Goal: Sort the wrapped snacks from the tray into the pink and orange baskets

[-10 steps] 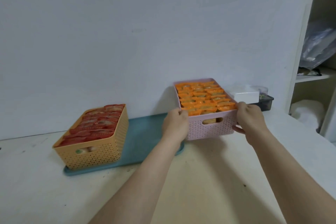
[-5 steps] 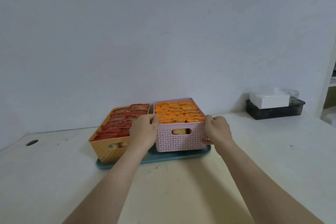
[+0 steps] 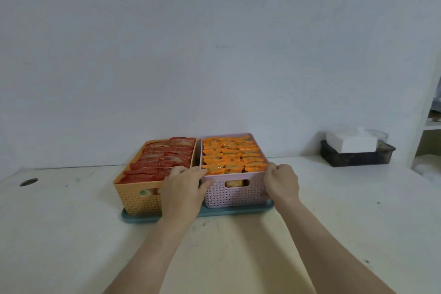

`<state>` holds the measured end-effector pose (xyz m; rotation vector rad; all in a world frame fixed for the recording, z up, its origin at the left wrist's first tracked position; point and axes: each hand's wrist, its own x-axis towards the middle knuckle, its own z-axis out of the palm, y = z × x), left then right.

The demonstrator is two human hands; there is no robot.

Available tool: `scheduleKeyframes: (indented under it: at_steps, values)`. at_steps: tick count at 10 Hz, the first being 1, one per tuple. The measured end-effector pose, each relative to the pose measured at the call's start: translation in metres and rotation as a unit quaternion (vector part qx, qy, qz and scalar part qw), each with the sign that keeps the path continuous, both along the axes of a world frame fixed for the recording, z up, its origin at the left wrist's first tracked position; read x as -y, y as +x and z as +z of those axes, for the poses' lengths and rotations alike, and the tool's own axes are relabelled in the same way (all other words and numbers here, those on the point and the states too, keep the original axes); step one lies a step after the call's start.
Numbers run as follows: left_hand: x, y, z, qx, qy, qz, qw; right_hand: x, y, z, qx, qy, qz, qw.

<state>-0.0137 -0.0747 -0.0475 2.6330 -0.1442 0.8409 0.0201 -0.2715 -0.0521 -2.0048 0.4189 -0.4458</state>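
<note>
The pink basket [image 3: 236, 194] stands on the teal tray [image 3: 238, 211], packed with orange-wrapped snacks [image 3: 232, 155]. Touching its left side is the orange basket [image 3: 138, 198], full of red-wrapped snacks [image 3: 160, 162]. My left hand [image 3: 183, 188] grips the pink basket's near-left corner, between the two baskets. My right hand [image 3: 281, 182] grips its near-right corner. A snack shows through the pink basket's handle slot.
The tray sits on a cream table [image 3: 71, 234] against a white wall. A black box [image 3: 355, 155] with a white block [image 3: 350, 141] on top stands at the back right. A round hole [image 3: 28, 182] is in the table at the far left. White shelving [image 3: 429, 126] rises on the right.
My two hands carried the pink basket leftward from beside the black box and set it on the tray against the orange basket. Both hands still hold its corners.
</note>
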Motion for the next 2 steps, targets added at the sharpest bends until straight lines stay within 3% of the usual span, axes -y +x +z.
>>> scheduleKeyframes:
  at_steps: [2]
  values:
    - [0.0014,0.0,-0.0072,0.032,0.024,-0.013,0.999,0.0021,0.0046,-0.0001,-0.038,0.056,0.037,0.997]
